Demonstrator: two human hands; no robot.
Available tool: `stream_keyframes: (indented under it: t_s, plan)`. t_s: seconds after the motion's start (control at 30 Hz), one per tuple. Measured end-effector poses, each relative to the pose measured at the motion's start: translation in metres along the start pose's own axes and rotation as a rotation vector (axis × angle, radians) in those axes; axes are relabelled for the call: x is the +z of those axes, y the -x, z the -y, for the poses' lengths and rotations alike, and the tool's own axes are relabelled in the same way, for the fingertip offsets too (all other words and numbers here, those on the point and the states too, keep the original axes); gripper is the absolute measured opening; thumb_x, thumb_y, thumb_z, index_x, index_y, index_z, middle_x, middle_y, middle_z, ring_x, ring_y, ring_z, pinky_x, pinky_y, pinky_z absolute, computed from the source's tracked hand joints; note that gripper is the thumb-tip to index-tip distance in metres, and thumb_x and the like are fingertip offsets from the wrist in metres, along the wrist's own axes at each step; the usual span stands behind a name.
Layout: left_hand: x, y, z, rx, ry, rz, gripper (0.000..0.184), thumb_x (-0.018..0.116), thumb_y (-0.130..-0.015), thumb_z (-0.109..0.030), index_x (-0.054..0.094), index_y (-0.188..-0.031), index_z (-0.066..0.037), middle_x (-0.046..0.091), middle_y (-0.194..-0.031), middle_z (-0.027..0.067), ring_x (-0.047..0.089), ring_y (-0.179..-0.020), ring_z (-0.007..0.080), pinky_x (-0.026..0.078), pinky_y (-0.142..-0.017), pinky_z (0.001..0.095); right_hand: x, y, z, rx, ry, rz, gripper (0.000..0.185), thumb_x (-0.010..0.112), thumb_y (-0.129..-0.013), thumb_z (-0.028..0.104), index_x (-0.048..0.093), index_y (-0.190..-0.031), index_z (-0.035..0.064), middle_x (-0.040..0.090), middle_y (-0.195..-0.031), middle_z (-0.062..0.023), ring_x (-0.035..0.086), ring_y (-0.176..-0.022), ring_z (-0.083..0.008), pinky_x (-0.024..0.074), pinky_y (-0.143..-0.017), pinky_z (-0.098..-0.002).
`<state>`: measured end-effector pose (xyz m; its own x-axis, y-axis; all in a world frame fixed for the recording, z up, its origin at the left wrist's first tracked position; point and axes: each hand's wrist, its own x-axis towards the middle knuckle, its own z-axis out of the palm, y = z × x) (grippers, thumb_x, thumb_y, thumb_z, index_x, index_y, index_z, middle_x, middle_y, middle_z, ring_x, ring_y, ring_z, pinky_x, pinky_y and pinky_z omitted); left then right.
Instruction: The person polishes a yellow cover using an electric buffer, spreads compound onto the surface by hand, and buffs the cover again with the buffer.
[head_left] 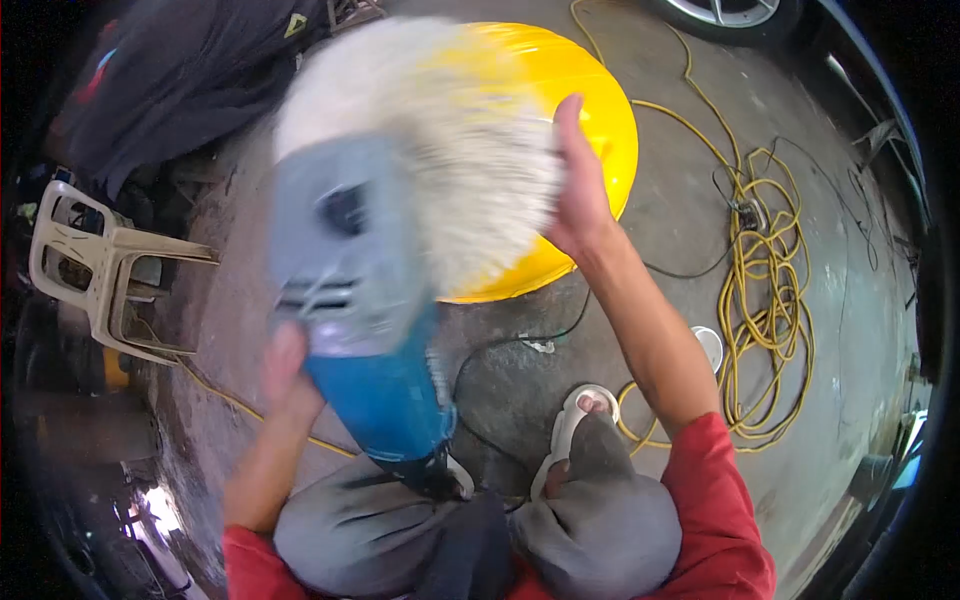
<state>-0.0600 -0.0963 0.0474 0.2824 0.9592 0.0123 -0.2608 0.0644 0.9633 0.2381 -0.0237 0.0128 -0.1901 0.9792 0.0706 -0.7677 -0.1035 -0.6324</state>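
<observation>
The left hand [290, 375] grips the blue and grey polisher [362, 310] at its side; the right hand [582, 195] touches the white pad [475, 170], its fingers hidden, so I cannot tell if they close. The polisher is on the near side of the glossy yellow piece [608, 125], and the coiled yellow cord [738, 350] lies to the right of this piece.

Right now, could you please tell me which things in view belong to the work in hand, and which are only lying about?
In the work:
- blue-grey power tool, held
- fluffy white pad, at its head
- shiny yellow piece, behind the pad

Apparently lying about:
- plastic chair
- wheel
- dark cloth
</observation>
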Motion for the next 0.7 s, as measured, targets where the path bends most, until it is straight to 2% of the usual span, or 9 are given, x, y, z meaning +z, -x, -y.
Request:
stream_keyframes:
  t_s: [0.07, 0.13, 0.17, 0.23, 0.3, 0.37, 0.5, 0.63, 0.7]
  plan:
    - [0.031, -0.027, -0.017, -0.018, -0.142, 0.117, 0.068, 0.057, -0.085, -0.034, 0.036, -0.140, 0.001, 0.052, -0.130, 0.0149, 0.052, -0.119, 0.0270, 0.041, -0.102, 0.0404, 0.028, 0.017, -0.001, -0.124, 0.001, -0.073, 0.074, 0.037, -0.093, 0.066, 0.053, -0.128, 0.0021, 0.056, -0.129, -0.0159, 0.054, -0.121, -0.0280, 0.0425, -0.104, -0.0404]
    - [0.060, -0.045, -0.034, -0.032, -0.406, -0.007, 0.062, 0.056, -0.087, -0.034, 0.041, -0.136, 0.001, 0.055, -0.126, 0.0147, 0.055, -0.114, 0.0264, 0.043, -0.099, 0.0402, 0.033, 0.050, -0.016, -0.164, -0.479, -0.141, 0.076, 0.040, -0.092, 0.066, 0.048, -0.133, 0.0017, 0.054, -0.131, -0.0176, 0.052, -0.122, -0.0299, 0.0399, -0.106, -0.0444]
    - [0.071, -0.055, -0.041, -0.035, -0.496, -0.044, 0.060, 0.055, -0.088, -0.034, 0.043, -0.135, 0.001, 0.056, -0.125, 0.0147, 0.056, -0.113, 0.0262, 0.044, -0.098, 0.0401, 0.007, 0.070, -0.041, -0.093, -0.359, 0.002, 0.079, 0.041, -0.092, 0.066, 0.042, -0.137, 0.0017, 0.052, -0.134, -0.0185, 0.049, -0.126, -0.0296, 0.0361, -0.108, -0.0457]
    - [0.088, -0.072, -0.043, 0.006, 0.067, 0.024, 0.051, 0.053, -0.091, -0.034, 0.051, -0.128, 0.001, 0.061, -0.116, 0.0140, 0.061, -0.103, 0.0241, 0.047, -0.092, 0.0375, -0.015, 0.113, -0.062, 0.039, -0.004, 0.190, 0.085, 0.051, -0.089, 0.061, 0.029, -0.145, 0.0012, 0.050, -0.137, -0.0200, 0.045, -0.130, -0.0288, 0.0311, -0.112, -0.0454]
    - [0.103, -0.078, -0.035, 0.107, 0.033, -0.070, 0.049, 0.051, -0.093, -0.035, 0.053, -0.125, 0.001, 0.062, -0.114, 0.0142, 0.062, -0.100, 0.0234, 0.048, -0.090, 0.0360, -0.002, 0.132, -0.054, 0.117, 0.206, 0.242, 0.091, 0.060, -0.088, 0.056, 0.021, -0.148, 0.0007, 0.050, -0.136, -0.0206, 0.044, -0.131, -0.0284, 0.0299, -0.112, -0.0437]
    - [0.128, -0.086, -0.021, 0.277, -0.022, -0.325, 0.054, 0.050, -0.095, -0.041, 0.052, -0.127, 0.002, 0.063, -0.114, 0.0143, 0.063, -0.099, 0.0234, 0.051, -0.087, 0.0356, 0.009, 0.132, -0.047, -0.175, 0.765, 0.278, 0.100, 0.076, -0.081, 0.034, 0.013, -0.151, 0.0027, 0.053, -0.133, -0.0193, 0.053, -0.120, -0.0296, 0.0393, -0.104, -0.0411]
    - [0.145, -0.057, 0.025, 0.254, 0.092, -0.474, 0.057, 0.048, -0.095, -0.043, 0.047, -0.133, 0.001, 0.060, -0.121, 0.0159, 0.061, -0.106, 0.0275, 0.048, -0.093, 0.0401, 0.006, 0.156, -0.004, 0.335, 0.944, -0.070, 0.109, 0.077, -0.069, 0.011, 0.007, -0.152, 0.0094, 0.063, -0.112, -0.0226, 0.065, -0.098, -0.0350, 0.0484, -0.090, -0.0385]
    - [0.140, -0.012, 0.082, 0.030, 0.138, -0.564, 0.062, 0.047, -0.095, -0.046, 0.043, -0.136, 0.000, 0.057, -0.125, 0.0176, 0.058, -0.112, 0.0297, 0.046, -0.098, 0.0430, -0.015, 0.194, -0.006, 0.407, 1.060, 0.015, 0.108, 0.077, -0.066, 0.011, 0.010, -0.151, 0.0090, 0.066, -0.100, -0.0239, 0.066, -0.095, -0.0384, 0.0494, -0.089, -0.0386]
    - [0.143, -0.003, 0.101, -0.017, 0.128, -0.562, 0.061, 0.046, -0.095, -0.047, 0.044, -0.135, -0.001, 0.057, -0.125, 0.0170, 0.057, -0.113, 0.0289, 0.045, -0.098, 0.0428, -0.032, 0.211, -0.018, 0.411, 1.128, 0.002, 0.107, 0.077, -0.070, 0.017, 0.008, -0.151, 0.0145, 0.064, -0.096, -0.0317, 0.063, -0.090, -0.0488, 0.0496, -0.082, -0.0494]
